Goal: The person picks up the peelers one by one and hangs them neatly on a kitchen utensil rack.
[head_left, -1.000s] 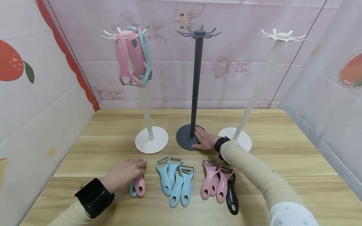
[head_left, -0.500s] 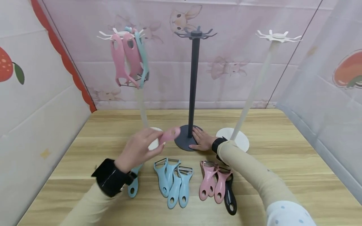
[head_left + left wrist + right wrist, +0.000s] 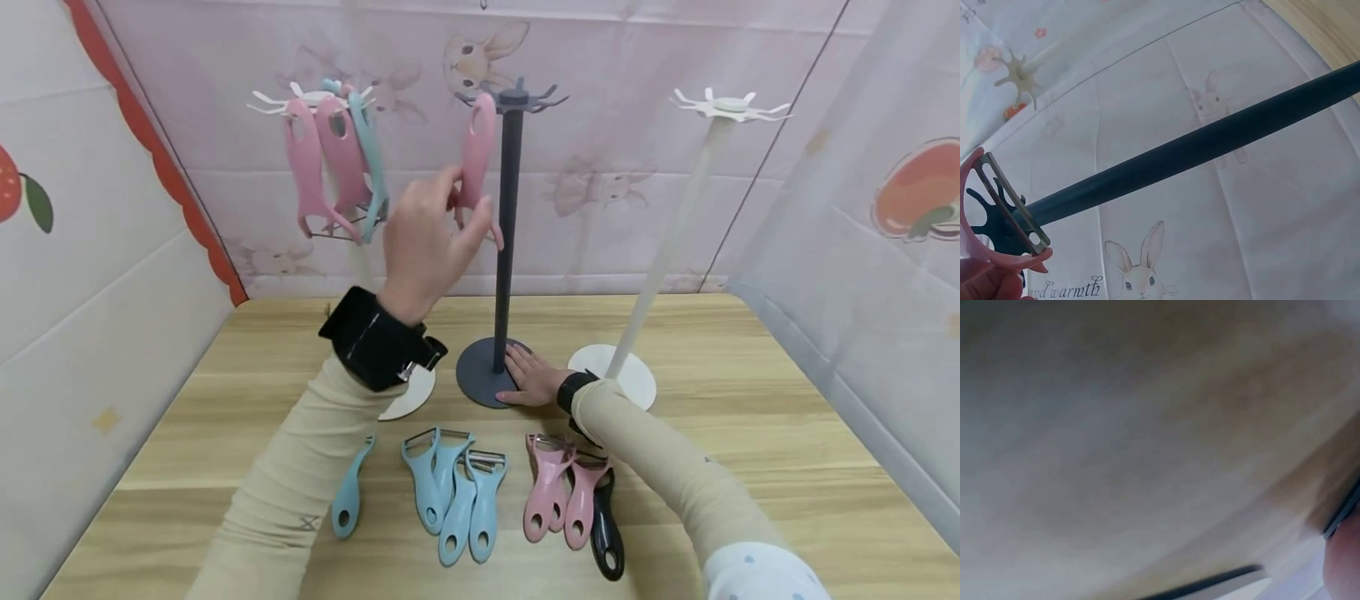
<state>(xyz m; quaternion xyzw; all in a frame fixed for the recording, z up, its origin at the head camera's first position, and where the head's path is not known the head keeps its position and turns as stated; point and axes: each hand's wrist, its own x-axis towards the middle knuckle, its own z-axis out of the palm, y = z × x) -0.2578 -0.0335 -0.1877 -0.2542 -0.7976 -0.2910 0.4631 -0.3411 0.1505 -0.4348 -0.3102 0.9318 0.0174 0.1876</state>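
My left hand (image 3: 431, 237) pinches a pink peeler (image 3: 477, 150) by its lower part, handle upward, near the hooks of the dark grey stand (image 3: 510, 175). In the left wrist view the peeler's metal blade (image 3: 1013, 203) and pink frame show in front of that stand's hooks. My right hand (image 3: 534, 377) rests with straight fingers on the dark stand's round base (image 3: 472, 375). Two pink peelers (image 3: 303, 158) and a blue peeler (image 3: 367, 167) hang on the white stand (image 3: 311, 98) at left. The right wrist view is mostly blurred tabletop.
A white stand (image 3: 667, 242) with bare hooks is at right. On the table (image 3: 750, 467) lie a single blue peeler (image 3: 347, 492), a group of several blue peelers (image 3: 483, 508), and pink peelers (image 3: 543, 492) beside a black-handled peeler (image 3: 606, 529).
My left hand has picked the pink peeler off the table, raised it, and turned its handle upward beside the dark stand's top. My right hand has stayed on the base.
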